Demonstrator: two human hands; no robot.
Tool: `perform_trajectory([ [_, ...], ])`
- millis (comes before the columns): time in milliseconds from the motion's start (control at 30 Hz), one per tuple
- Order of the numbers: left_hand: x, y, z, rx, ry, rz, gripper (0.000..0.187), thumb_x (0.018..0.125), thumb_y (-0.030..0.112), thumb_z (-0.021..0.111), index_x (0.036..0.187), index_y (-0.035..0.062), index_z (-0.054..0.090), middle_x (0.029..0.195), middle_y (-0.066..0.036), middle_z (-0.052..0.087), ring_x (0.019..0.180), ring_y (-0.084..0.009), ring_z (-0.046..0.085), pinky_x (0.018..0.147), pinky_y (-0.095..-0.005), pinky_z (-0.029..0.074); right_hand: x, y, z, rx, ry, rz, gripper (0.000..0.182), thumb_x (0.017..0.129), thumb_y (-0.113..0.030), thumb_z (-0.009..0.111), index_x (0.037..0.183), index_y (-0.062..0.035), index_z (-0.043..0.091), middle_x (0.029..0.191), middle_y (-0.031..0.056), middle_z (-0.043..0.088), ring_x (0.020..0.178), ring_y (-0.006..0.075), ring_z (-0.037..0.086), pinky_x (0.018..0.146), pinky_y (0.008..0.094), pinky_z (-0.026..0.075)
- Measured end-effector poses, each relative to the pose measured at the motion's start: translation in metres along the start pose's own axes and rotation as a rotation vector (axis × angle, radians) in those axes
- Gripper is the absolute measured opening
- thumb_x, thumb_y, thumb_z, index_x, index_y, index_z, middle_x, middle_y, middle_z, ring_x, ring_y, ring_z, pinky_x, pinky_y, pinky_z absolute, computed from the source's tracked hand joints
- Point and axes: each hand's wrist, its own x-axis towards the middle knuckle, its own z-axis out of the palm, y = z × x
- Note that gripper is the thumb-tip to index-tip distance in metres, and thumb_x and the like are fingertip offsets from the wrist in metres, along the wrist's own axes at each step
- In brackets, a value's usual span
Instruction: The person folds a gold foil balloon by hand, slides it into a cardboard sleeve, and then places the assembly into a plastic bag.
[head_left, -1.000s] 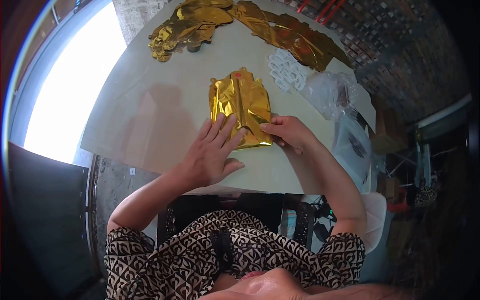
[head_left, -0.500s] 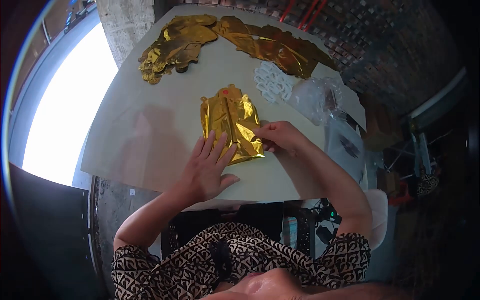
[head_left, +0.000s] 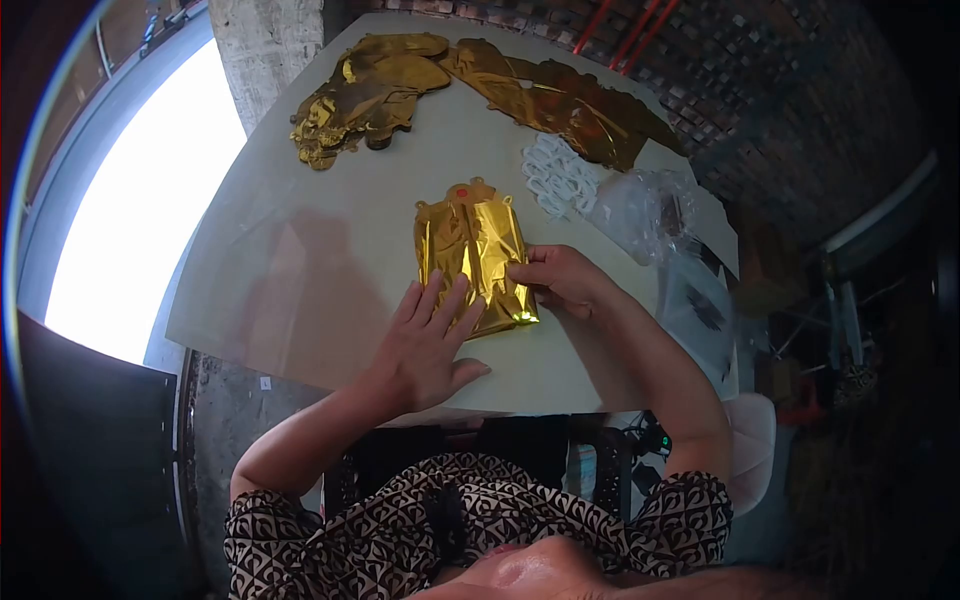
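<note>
A flat gold foil balloon, folded into a rough rectangle, lies on the pale table in front of me. It has small tabs and a red spot at its far end. My left hand rests with spread fingers on its near left part. At the right edge, my right hand pinches the foil between thumb and fingers; some of those fingers are hidden beneath the edge.
Toward the back lie more flat gold foil pieces, one pile at left and another at right. White looped cords sit beside clear plastic bags. A brick wall stands behind the table.
My right hand has shifted slightly along the right edge, and the foil's right flap now lies smoother. My left hand stays spread on the foil. The whole view has shifted a little.
</note>
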Motion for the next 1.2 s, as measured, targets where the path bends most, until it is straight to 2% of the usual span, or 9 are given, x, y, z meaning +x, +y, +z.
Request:
perform_trajectory([
  [433, -0.002, 0.001, -0.003, -0.017, -0.01, -0.01, 0.08, 0.091, 0.057, 0.058, 0.149, 0.0044, 0.039, 0.155, -0.027, 0.031, 0.146, -0.0466, 0.023, 0.12, -0.0544, 0.017, 0.007, 0.004, 0.001, 0.073, -0.046, -0.021, 0.021, 0.092, -0.013, 0.069, 0.111, -0.0048, 0.065, 0.084, -0.0009, 0.067, 0.055, 0.0026, 0.048, 0.048, 0.018, 0.034],
  [533, -0.001, 0.002, -0.003, -0.021, 0.0, -0.008, 0.08, 0.091, 0.057, 0.058, 0.148, 0.0028, 0.039, 0.155, -0.028, 0.031, 0.146, -0.0479, 0.023, 0.12, -0.0545, 0.017, 0.0, -0.003, 0.002, 0.078, -0.023, -0.014, 0.027, 0.092, -0.012, 0.069, 0.117, -0.0037, 0.063, 0.088, -0.0002, 0.067, 0.061, 0.0028, 0.052, 0.052, 0.0179, 0.037],
  [600, 0.0, 0.001, -0.003, -0.017, 0.014, -0.008, 0.081, 0.091, 0.056, 0.058, 0.148, 0.0005, 0.039, 0.154, -0.03, 0.031, 0.145, -0.049, 0.023, 0.12, -0.0547, 0.017, -0.013, -0.007, 0.003, 0.015, -0.119, -0.087, 0.033, 0.091, -0.011, 0.069, 0.122, -0.0031, 0.059, 0.095, 0.0014, 0.068, 0.072, 0.0044, 0.057, 0.06, 0.0194, 0.043],
  [633, 0.001, 0.001, -0.003, -0.021, 0.015, 0.0, 0.081, 0.091, 0.056, 0.058, 0.148, 0.0005, 0.039, 0.154, -0.03, 0.031, 0.145, -0.049, 0.023, 0.12, -0.0547, 0.017, -0.015, -0.004, 0.002, -0.022, -0.127, -0.109, 0.045, 0.091, -0.01, 0.069, 0.132, 0.0, 0.052, 0.101, 0.0036, 0.068, 0.085, 0.0069, 0.062, 0.071, 0.0222, 0.049],
  [667, 0.0, 0.001, -0.003, -0.018, 0.012, -0.005, 0.082, 0.091, 0.056, 0.059, 0.147, -0.0005, 0.039, 0.154, -0.03, 0.03, 0.145, -0.0494, 0.023, 0.12, -0.0548, 0.017, -0.022, -0.002, 0.004, -0.017, -0.121, -0.101, 0.045, 0.091, -0.01, 0.069, 0.132, 0.0, 0.052, 0.101, 0.0036, 0.068, 0.085, 0.0069, 0.062, 0.071, 0.0222, 0.049],
  [767, 0.0, 0.001, -0.002, -0.023, 0.007, -0.007, 0.083, 0.09, 0.055, 0.06, 0.147, -0.0019, 0.038, 0.154, -0.031, 0.03, 0.145, -0.0498, 0.023, 0.12, -0.055, 0.017, -0.043, 0.001, 0.011, -0.07, 0.003, -0.147, 0.06, 0.091, -0.013, 0.072, 0.142, 0.002, 0.044, 0.108, 0.0039, 0.068, 0.094, 0.009, 0.063, 0.078, 0.0244, 0.051],
  [833, 0.0, 0.001, -0.002, -0.029, 0.003, -0.004, 0.083, 0.09, 0.054, 0.061, 0.147, -0.0022, 0.038, 0.153, -0.031, 0.03, 0.145, -0.0497, 0.023, 0.12, -0.0551, 0.017, -0.049, 0.013, 0.009, -0.313, 0.232, -0.198, 0.068, 0.089, -0.014, 0.074, 0.145, 0.0035, 0.04, 0.104, 0.0051, 0.069, 0.095, 0.0103, 0.064, 0.082, 0.0252, 0.051],
  [1033, 0.0, 0.0, -0.004, -0.074, 0.018, 0.008, 0.082, 0.09, 0.049, 0.064, 0.145, -0.006, 0.038, 0.154, -0.033, 0.028, 0.144, -0.0505, 0.023, 0.119, -0.0555, 0.017, -0.046, 0.04, 0.009, -0.294, 0.227, -0.139, 0.06, 0.088, -0.012, 0.075, 0.138, 0.0054, 0.048, 0.089, 0.0059, 0.069, 0.082, 0.0097, 0.064, 0.074, 0.0231, 0.052],
  [1200, 0.013, 0.001, -0.025, -0.09, 0.029, 0.017, 0.077, 0.088, 0.04, 0.068, 0.145, -0.0031, 0.04, 0.155, -0.03, 0.029, 0.146, -0.048, 0.023, 0.119, -0.0554, 0.019, -0.047, 0.041, 0.008, -0.199, 0.195, -0.138, 0.054, 0.088, -0.011, 0.074, 0.133, 0.0055, 0.051, 0.089, 0.0061, 0.069, 0.08, 0.0092, 0.063, 0.07, 0.0226, 0.052],
])
